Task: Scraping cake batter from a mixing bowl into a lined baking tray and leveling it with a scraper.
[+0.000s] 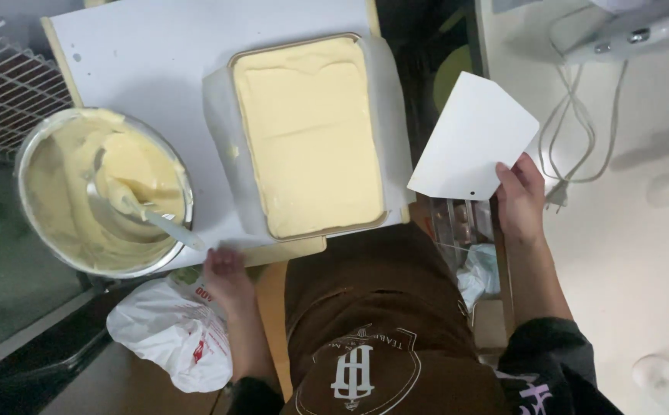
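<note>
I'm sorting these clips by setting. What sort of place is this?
Probably a baking kitchen: a rectangular paper-lined tray of pale yellow batter, a round metal batter bowl, and a flat white plastic scraper in the right hand.

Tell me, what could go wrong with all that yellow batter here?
The baking tray looks full of batter nearly to its rim, so a bump might slop it over. The left hand sits close to the spatula handle sticking out of the bowl; knocking it could flick batter out.
</note>
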